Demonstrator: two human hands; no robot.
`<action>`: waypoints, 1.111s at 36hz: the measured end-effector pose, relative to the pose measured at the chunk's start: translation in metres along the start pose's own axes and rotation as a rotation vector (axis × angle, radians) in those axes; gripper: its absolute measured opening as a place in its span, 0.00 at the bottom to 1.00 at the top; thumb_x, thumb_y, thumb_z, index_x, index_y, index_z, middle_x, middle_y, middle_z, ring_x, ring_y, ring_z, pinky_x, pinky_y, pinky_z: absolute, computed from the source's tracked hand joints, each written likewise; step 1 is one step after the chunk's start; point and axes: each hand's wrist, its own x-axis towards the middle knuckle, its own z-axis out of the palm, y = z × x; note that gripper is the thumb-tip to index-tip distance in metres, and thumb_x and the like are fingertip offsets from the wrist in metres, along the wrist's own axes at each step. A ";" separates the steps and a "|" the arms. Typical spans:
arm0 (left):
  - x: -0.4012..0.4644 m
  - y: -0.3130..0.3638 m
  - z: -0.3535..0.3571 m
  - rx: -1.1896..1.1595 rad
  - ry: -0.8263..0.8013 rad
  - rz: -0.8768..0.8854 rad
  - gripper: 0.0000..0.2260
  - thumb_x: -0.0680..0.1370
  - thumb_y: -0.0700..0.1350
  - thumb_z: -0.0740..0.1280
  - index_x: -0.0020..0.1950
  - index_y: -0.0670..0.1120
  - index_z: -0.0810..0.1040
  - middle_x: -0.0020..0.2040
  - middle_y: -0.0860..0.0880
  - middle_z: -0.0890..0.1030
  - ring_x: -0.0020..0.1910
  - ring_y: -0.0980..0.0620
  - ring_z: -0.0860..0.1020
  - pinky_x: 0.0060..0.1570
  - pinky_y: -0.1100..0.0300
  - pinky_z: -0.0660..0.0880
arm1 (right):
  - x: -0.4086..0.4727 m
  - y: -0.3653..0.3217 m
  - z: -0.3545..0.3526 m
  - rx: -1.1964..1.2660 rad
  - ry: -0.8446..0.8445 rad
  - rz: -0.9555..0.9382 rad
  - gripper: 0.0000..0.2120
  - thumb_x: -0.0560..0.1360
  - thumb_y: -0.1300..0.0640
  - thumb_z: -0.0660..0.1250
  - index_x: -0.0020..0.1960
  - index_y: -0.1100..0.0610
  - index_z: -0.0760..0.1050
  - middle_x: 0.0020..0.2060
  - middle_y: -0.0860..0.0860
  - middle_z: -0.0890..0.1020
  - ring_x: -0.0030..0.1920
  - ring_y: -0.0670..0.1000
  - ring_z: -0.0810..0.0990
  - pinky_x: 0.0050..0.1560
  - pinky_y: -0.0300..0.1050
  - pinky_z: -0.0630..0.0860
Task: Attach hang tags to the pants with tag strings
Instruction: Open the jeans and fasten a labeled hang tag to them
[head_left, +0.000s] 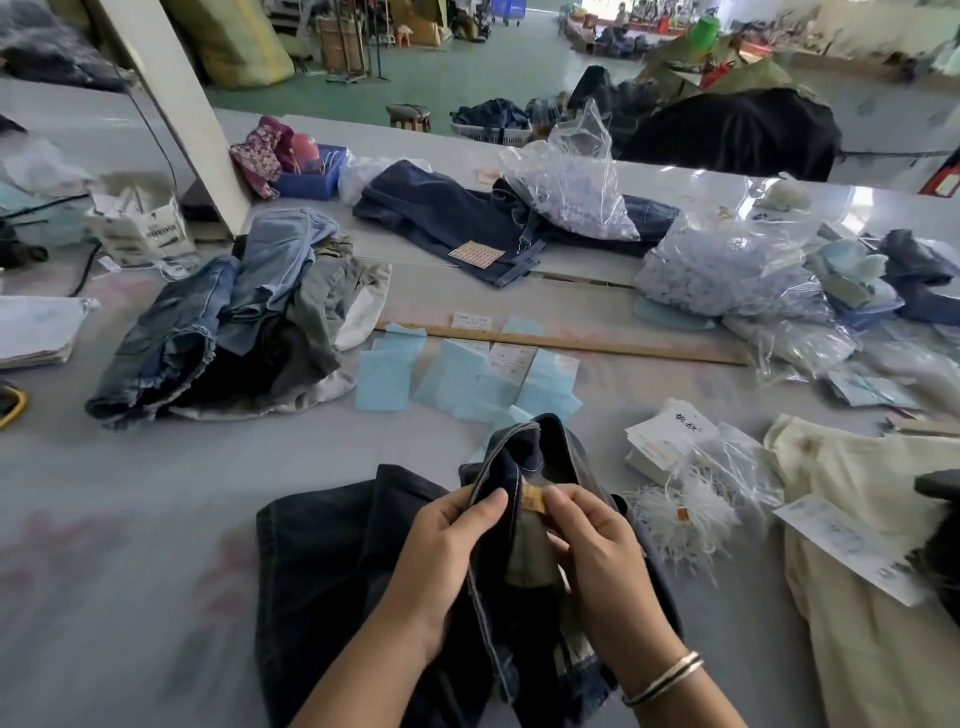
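While the left hand grips the dark pants at the waistband, the right hand pinches a small tan label there

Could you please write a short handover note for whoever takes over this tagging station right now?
Left hand grips the waistband of the dark pants; right hand pinches the small tan label inside it. White hang tags and the tag strings lie to the right on the table. No tag on this pair yet: thread a string and attach one.
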 end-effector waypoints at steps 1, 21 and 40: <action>0.000 -0.001 -0.001 -0.031 -0.007 -0.021 0.13 0.74 0.46 0.67 0.50 0.39 0.84 0.47 0.35 0.83 0.45 0.40 0.83 0.43 0.55 0.80 | 0.001 0.001 -0.001 0.001 -0.009 0.001 0.10 0.72 0.52 0.65 0.41 0.57 0.81 0.36 0.56 0.83 0.35 0.50 0.82 0.33 0.39 0.78; 0.010 -0.015 -0.008 0.009 0.027 -0.021 0.13 0.72 0.48 0.68 0.46 0.40 0.85 0.45 0.37 0.84 0.45 0.41 0.83 0.41 0.57 0.79 | 0.008 0.004 -0.015 -0.306 0.066 -0.095 0.11 0.78 0.66 0.61 0.42 0.58 0.79 0.38 0.52 0.83 0.43 0.51 0.80 0.46 0.43 0.77; 0.057 -0.053 -0.030 1.224 0.400 0.223 0.08 0.76 0.49 0.67 0.51 0.48 0.72 0.46 0.50 0.78 0.46 0.51 0.79 0.43 0.57 0.76 | 0.056 0.023 -0.125 -0.978 0.406 -0.191 0.07 0.75 0.62 0.67 0.51 0.52 0.79 0.51 0.48 0.77 0.52 0.51 0.76 0.54 0.43 0.70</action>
